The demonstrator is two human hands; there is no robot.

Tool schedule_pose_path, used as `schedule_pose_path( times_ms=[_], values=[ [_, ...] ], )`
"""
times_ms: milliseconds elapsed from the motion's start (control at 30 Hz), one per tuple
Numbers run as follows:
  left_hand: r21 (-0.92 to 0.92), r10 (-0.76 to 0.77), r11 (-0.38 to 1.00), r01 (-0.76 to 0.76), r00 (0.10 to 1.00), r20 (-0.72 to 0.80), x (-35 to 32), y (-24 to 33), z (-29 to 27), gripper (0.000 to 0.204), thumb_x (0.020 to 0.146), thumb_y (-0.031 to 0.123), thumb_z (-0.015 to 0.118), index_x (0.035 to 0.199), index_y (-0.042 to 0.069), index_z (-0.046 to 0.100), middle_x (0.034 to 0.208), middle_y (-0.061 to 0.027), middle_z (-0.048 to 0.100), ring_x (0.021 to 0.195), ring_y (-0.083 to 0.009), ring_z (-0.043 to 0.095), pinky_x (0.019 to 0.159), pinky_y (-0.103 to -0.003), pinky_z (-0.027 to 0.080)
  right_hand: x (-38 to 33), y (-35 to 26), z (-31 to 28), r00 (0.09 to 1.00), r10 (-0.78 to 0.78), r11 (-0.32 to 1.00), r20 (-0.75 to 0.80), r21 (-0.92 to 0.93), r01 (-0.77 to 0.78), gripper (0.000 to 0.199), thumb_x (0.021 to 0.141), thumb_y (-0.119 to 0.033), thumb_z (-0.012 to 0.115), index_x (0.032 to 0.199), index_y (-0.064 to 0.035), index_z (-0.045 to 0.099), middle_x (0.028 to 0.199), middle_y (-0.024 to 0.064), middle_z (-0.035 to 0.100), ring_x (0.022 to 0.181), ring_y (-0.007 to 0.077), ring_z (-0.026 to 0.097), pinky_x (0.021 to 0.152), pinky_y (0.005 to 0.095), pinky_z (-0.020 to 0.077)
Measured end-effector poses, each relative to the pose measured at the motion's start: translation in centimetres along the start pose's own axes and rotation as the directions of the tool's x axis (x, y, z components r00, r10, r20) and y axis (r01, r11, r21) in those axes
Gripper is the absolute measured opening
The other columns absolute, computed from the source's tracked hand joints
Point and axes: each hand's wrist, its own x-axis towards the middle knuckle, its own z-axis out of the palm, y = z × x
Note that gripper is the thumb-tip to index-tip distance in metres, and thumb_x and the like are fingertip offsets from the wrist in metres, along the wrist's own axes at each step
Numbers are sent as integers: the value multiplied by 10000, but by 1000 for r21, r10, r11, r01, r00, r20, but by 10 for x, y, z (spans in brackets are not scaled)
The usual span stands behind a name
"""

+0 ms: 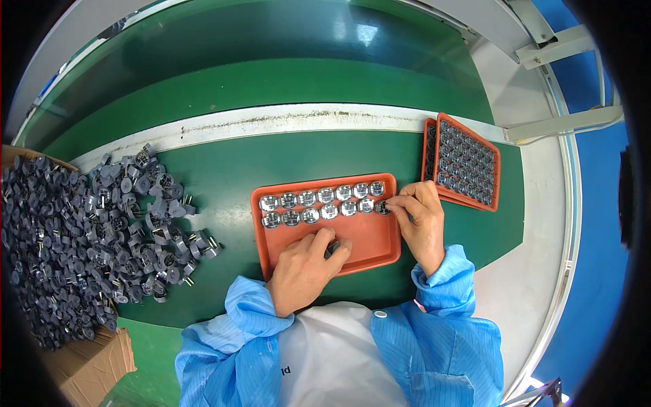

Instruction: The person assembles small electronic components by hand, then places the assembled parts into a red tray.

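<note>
My right hand (422, 216) pinches a small grey part (383, 207) into the orange tray's (369, 247) second row, my left hand (308, 261) grips spares; next slot needs careful alignment.

Right hand (422, 216) setting part (383, 207) in orange tray (369, 244), left hand (306, 264) resting

Bare green mat (224, 169) is lying open between the heap of grey parts (102, 230) on the left and the orange tray (369, 247), giving a clear lane. Tray's near half is sitting bare apart from the left hand (305, 264); two rows of round parts (319, 205) are filling its far edge. The filled orange trays (468, 163) are crowding the right hand (422, 220) on its far right.
</note>
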Motion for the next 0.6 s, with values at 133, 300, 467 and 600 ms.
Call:
schedule_pose_path(
  times_ms=[133, 300, 467, 600],
  values=[
    [-325, -83, 945, 42, 990, -115, 0, -3, -5, 307, 933, 120, 777, 1220, 76, 680, 1097, -113, 636, 825, -232, 683, 712, -363, 583, 3, -1, 8, 1000, -25, 1000, -10, -12, 25, 154, 753, 42, 817, 881, -26, 766, 900, 81, 629, 880, 287, 604, 761, 406, 521],
    [-918, -377, -164, 360, 838, 396, -13, -6, -39, 424, 1132, 230, 568, 1489, 1, 592, 1140, -85, 683, 773, -145, 590, 661, -285, 481, 10, -20, 4, 996, -72, 992, -52, -103, 66, 221, 759, 18, 834, 955, -22, 740, 937, 104, 649, 899, 327, 613, 779, 426, 511],
    [-796, -254, -492, 352, 817, 518, -29, -18, -58, 596, 1174, 421, 419, 1535, -43, 524, 1139, -95, 677, 797, -139, 560, 643, -271, 443, 6, -77, -7, 981, -160, 940, 114, 322, 116, 344, 800, -49, 850, 1125, -13, 745, 1034, 138, 685, 929, 341, 642, 822, 421, 522],
    [-773, -169, -473, 423, 818, 550, -44, -21, -59, 532, 1169, 431, 435, 1377, -30, 601, 1042, -89, 665, 780, -135, 564, 650, -275, 447, 10, -115, 13, 941, -252, 835, 226, 543, 93, 404, 807, -63, 845, 1194, -13, 740, 1113, 143, 686, 996, 339, 653, 855, 432, 532]
  ],
)
